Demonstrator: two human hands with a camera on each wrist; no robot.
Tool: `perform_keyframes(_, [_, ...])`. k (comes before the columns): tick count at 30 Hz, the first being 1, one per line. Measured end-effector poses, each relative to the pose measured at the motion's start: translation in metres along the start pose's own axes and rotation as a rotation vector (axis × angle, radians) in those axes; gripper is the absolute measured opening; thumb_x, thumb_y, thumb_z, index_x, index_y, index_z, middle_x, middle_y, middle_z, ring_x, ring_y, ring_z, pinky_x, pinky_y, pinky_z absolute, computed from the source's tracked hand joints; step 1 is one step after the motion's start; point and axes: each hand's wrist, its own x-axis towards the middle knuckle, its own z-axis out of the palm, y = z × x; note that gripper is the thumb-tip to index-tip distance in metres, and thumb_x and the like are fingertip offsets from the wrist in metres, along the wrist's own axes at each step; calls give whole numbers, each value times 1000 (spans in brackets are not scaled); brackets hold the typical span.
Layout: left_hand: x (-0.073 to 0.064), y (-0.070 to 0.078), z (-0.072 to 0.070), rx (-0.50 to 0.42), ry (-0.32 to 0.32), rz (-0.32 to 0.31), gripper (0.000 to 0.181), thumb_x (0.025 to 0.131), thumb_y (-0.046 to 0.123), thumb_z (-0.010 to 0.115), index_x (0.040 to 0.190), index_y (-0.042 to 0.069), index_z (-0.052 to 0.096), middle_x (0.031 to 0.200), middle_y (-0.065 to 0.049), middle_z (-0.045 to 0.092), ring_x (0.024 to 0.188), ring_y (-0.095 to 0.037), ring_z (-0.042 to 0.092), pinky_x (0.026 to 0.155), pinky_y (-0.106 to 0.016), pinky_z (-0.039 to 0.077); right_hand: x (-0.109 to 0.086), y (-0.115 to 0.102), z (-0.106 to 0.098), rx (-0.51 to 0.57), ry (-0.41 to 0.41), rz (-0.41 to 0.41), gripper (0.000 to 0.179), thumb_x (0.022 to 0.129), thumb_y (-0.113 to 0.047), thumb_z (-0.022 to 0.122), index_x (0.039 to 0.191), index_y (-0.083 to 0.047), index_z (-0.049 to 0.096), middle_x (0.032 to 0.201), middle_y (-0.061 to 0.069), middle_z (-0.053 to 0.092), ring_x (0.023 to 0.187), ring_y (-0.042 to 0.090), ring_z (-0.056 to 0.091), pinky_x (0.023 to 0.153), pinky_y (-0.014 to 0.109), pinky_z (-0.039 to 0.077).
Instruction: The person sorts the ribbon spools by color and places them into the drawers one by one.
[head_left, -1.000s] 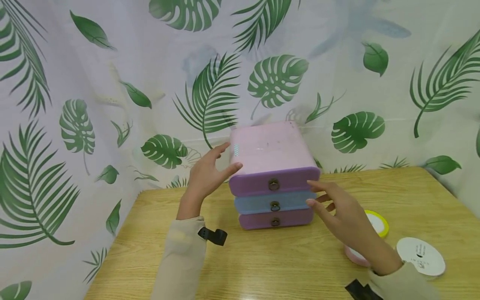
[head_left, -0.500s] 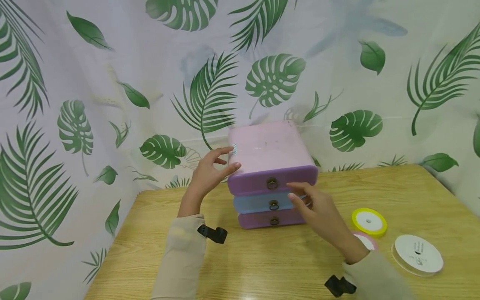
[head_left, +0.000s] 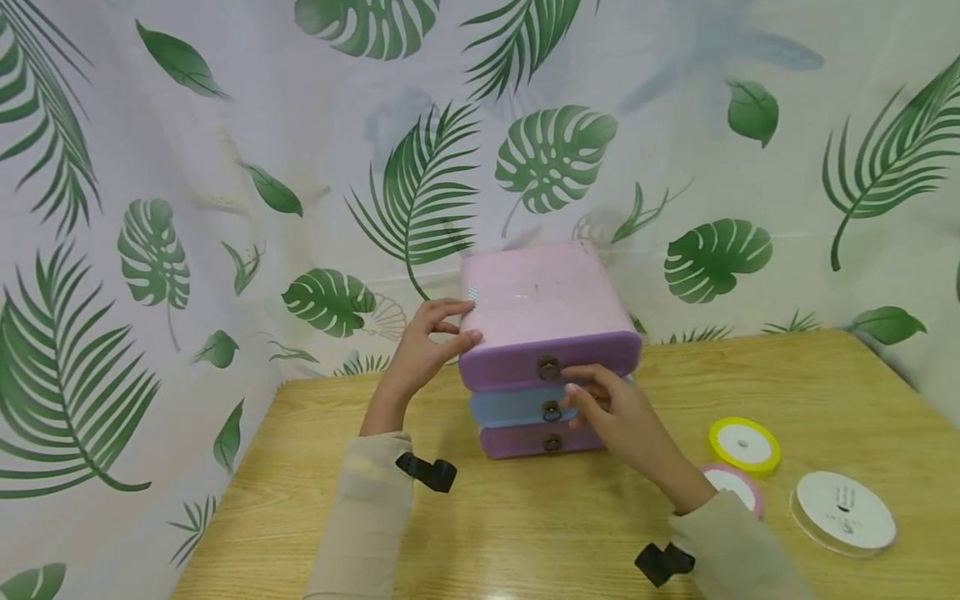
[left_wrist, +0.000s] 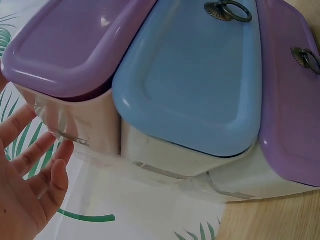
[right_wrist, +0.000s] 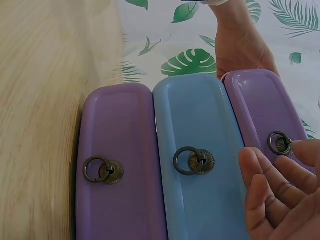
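The left hand [head_left: 422, 357], left of centre in the head view, has its fingers extended and spread at the cabinet's left side. The three-drawer cabinet [head_left: 540, 292] stands at frame centre, all drawers closed. The right hand [head_left: 628, 421], right of centre, has loosely bent fingers; its index fingertip is just beside the top ring pull [head_left: 549, 367], contact cannot be determined. At lower right: pink-rimmed spool [head_left: 732, 482], yellow-rimmed spool [head_left: 727, 442], white spool [head_left: 855, 512].

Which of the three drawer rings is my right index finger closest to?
The top ring, on the upper purple drawer. Your right hand has its index fingertip right beside it; the middle ring and bottom ring sit lower, farther from that fingertip.
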Motion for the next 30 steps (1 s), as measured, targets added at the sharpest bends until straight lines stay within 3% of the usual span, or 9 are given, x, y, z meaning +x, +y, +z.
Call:
perform_keyframes(8, [-2,-4,4,-99,5,-45,48,91,29,66,137,23,54,149,3,35,119,-29,50,89,-47,51,9,-4,11,75,-72,89,37,102,-30,47,123,1,56,98,15,71,72,17,69,59,27,54])
perform_keyframes(15, [-4,-4,8,-193,5,-42,50,93,22,65,140,17,51,152,0,30,120,-27,46,89,-36,54,14,-9,17,227,-92,164,38,104,-27,44,120,4,56,93,14,70,69,11,69,57,30,56])
perform_keyframes(23, [-6,-3,7,-143,6,-40,49,93,25,64,140,19,52,151,1,31,123,-28,45,88,-37,53,4,-12,14,293,-133,178,36,103,-23,46,117,9,55,88,11,69,67,9,67,57,29,55])
perform_keyframes(30, [-6,-1,7,-115,11,-45,49,92,27,65,139,21,52,151,1,33,124,-27,48,87,-38,53,-19,-18,11,317,-178,128,35,102,-22,48,110,11,56,86,8,69,67,9,67,56,28,54])
